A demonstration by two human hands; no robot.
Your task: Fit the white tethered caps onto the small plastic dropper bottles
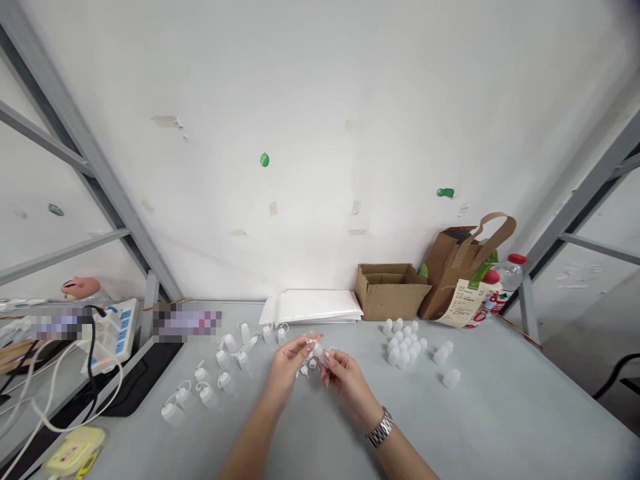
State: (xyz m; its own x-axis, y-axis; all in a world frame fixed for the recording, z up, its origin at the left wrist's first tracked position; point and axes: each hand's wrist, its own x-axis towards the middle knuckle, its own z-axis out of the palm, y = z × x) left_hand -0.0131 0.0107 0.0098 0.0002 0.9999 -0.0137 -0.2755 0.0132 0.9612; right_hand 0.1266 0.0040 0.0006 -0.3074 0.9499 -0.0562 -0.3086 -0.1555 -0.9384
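Observation:
Between my hands, above the desk, is a small translucent plastic squeeze bottle (319, 351), tilted. My right hand (345, 377) has its fingers wrapped around the bottle's body. At its upper end, the fingertips of my left hand (287, 367) pinch what looks like its white cap, mostly hidden by the fingers. Loose white nozzle caps (305, 370) lie on the desk just beneath and behind my hands. Off to the left stand several capped bottles (207, 396) with looped cap straps. Capless bottles (404, 350) are grouped to the right, a few set apart from the cluster.
White padded envelopes (313, 307) lie against the wall. Beside them are an open cardboard box (393, 293), a brown paper bag (450, 267) and a red-capped drink bottle (513, 270). A power strip (113, 340) with cables and a black pad (143, 377) are at left.

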